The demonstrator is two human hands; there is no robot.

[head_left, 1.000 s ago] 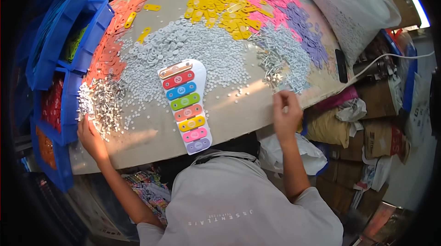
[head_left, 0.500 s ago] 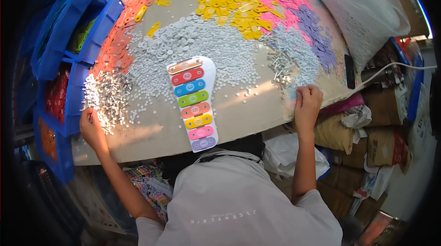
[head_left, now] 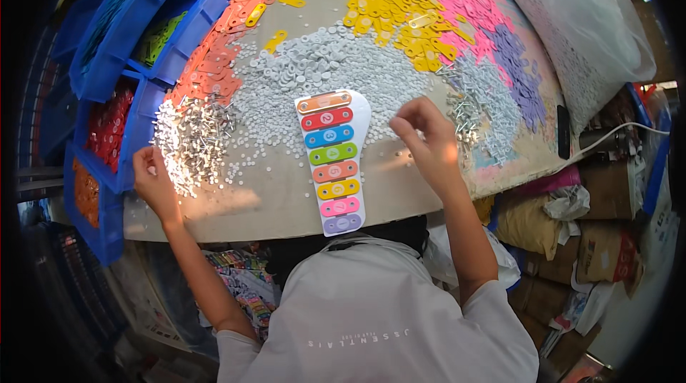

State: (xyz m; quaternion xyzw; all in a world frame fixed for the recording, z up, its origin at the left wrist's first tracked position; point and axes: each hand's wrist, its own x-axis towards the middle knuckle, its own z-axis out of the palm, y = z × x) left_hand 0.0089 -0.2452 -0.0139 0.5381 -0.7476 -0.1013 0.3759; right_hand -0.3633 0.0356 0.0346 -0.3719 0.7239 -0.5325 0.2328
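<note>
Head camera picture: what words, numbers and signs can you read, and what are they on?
I won't copy the printing, but here's where it is:
Toy xylophone: numbers, clear on the red bar and blue bar, unclear on the orange top bar.
Grey T-shirt: pale upside-down lettering; its smaller line is too small to read.
Cardboard box: lettering, blurred.

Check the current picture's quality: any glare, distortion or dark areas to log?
Head view: fisheye distortion, with the near edge of the table bowing and the corners black; head view: strong glare on the metal pins beside the left hand, washing out small detail; head view: the coloured bars on the white board look clear enough to tell apart.
</note>
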